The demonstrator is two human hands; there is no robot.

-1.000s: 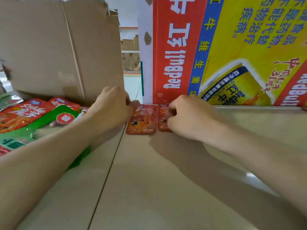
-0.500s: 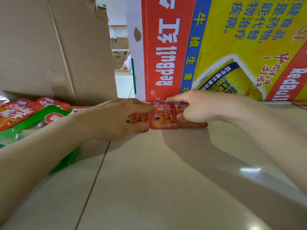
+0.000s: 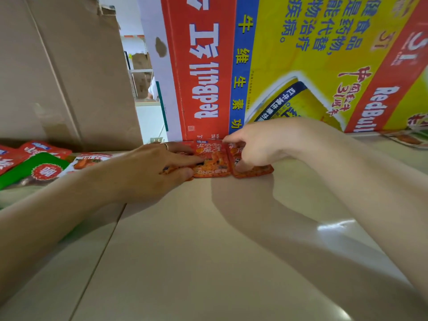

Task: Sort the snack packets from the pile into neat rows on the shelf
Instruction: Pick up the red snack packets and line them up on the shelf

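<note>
Three small red-orange snack packets lie side by side at the back of the beige shelf (image 3: pixel 208 251), against a carton. My left hand (image 3: pixel 155 167) lies over the left packet (image 3: pixel 172 170), fingers stretched flat across it and reaching the middle packet (image 3: pixel 212 158). My right hand (image 3: pixel 261 144) rests on the right packet (image 3: pixel 260 170), thumb pressing down and index finger stretched over the middle packet's far edge. The pile of packets sits at the left, with a green packet (image 3: pixel 44 169) and red packets (image 3: pixel 45 148).
A red, blue and yellow Red Bull carton (image 3: pixel 301 66) stands behind the row. A plain brown carton (image 3: pixel 58 66) stands behind the pile, with a narrow gap between the two. More packets (image 3: pixel 414 140) lie at the far right edge.
Both hands have gone from closed fists to stretched fingers. The row has grown from two visible packets to three, now close together against the carton.
</note>
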